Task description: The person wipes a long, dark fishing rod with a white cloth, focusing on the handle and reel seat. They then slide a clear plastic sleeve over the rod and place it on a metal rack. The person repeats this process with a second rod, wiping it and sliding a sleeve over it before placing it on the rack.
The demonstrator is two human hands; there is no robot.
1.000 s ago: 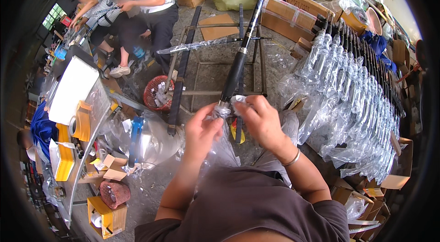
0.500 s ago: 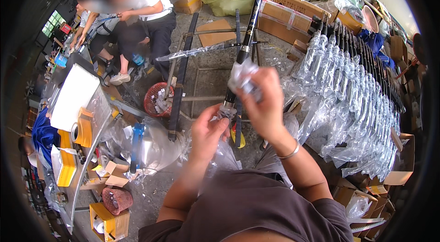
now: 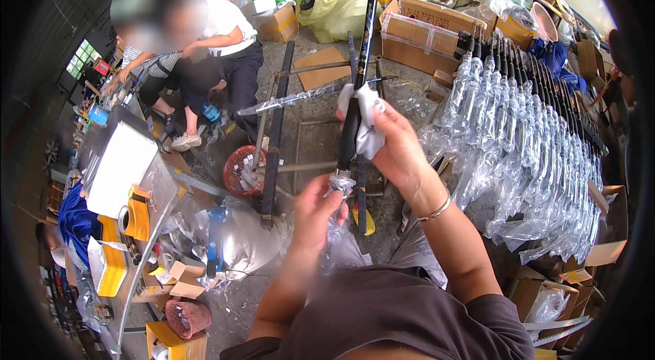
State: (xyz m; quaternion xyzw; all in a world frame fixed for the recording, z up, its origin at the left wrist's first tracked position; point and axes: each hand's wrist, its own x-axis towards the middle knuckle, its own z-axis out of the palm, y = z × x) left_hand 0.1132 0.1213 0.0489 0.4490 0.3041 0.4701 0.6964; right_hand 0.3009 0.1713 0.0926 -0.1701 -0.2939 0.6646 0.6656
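Cluttered workshop floor below, the left hand pinches the butt of a slim black rod (stiff, light, probably slippery), while the right hand closes a white cloth around its shaft, the firmest hold.

Crowded workshop floor, with little open room around the two hands.

The left hand and right hand hold a long black rod upright between them. Just right of it, a dense row of rods in clear plastic sleeves blocks that whole side. Beyond the rod stands a low metal frame, with a red basket beside it; bare concrete floor inside the frame is the one open patch. To the left, a heap of clear bags and a cluttered table close things in. Cardboard boxes and another seated person fill the far side.
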